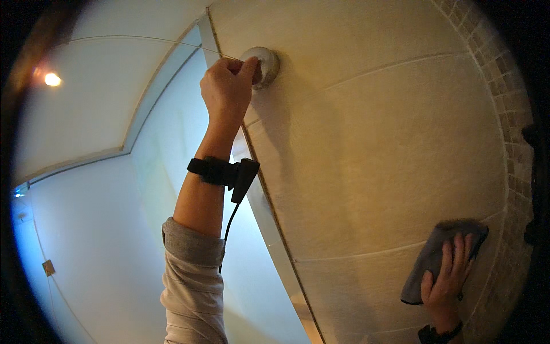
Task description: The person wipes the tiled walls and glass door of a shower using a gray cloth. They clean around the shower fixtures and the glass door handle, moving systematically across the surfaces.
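My left hand (227, 84) is raised at the top, its thumb and fingers pinched around a thin pale cord (142, 38). The cord runs leftward from a round wall fixture (270, 66), which looks like a retractable clothesline housing. My fingers are right at its front and hide part of it; whether they also touch the housing is hard to tell. At the lower right, my right hand (449, 271) presses a folded dark grey cloth (419, 277) flat against the beige tiled wall (378, 172), fingers spread over it.
A metal frame strip (275, 228) edges the wall beside bright frosted glass panels (99, 223). Mosaic tiles (500, 86) border the right side. A lit lamp (52, 79) shows at upper left. A black strapped device (223, 174) with a cable sits on my left forearm.
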Tool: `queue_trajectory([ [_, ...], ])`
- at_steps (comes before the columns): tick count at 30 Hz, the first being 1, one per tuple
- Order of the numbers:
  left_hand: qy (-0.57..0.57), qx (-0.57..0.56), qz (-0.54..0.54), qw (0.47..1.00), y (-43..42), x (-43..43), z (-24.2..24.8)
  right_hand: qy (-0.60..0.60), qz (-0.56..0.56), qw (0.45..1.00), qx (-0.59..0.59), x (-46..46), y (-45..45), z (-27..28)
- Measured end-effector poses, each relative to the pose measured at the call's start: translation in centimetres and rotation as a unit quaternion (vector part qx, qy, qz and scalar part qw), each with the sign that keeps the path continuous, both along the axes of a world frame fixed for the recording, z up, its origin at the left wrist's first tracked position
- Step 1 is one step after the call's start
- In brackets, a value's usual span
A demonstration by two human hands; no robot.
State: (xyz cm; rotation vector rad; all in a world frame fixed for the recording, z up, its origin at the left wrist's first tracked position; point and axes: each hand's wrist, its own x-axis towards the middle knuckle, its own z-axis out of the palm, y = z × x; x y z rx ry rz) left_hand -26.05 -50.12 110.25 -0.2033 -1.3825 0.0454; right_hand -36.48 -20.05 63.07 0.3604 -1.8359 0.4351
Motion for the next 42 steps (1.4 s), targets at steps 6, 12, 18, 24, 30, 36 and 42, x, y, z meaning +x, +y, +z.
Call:
queue_trajectory([
  [6,0.032,-0.043,-0.060,0.997,-1.2,-1.2,0.5,0.012,0.023,1.000,-0.009,0.0,-0.1,0.4],
  [12,-0.005,-0.109,-0.164,0.980,-0.5,-0.5,1.2,-0.012,-0.018,1.000,-0.004,2.3,2.0,1.0],
  [18,-0.048,-0.131,-0.200,0.970,-0.2,0.2,1.1,-0.015,-0.030,0.999,0.020,4.6,5.1,0.6],
  [24,-0.063,-0.081,-0.241,0.965,0.4,-0.1,0.5,0.018,-0.033,0.999,0.013,2.0,4.6,-0.3],
  [30,-0.002,-0.053,-0.122,0.991,2.4,0.9,-0.7,0.016,-0.020,1.000,0.001,2.5,4.2,-1.2],
  [36,0.029,-0.108,-0.138,0.984,1.5,0.2,0.2,0.001,-0.024,1.000,-0.006,3.5,4.6,-1.1],
  [42,-0.013,-0.133,-0.156,0.979,0.9,-0.1,0.9,-0.013,-0.048,0.999,0.007,3.9,5.0,-0.6],
])
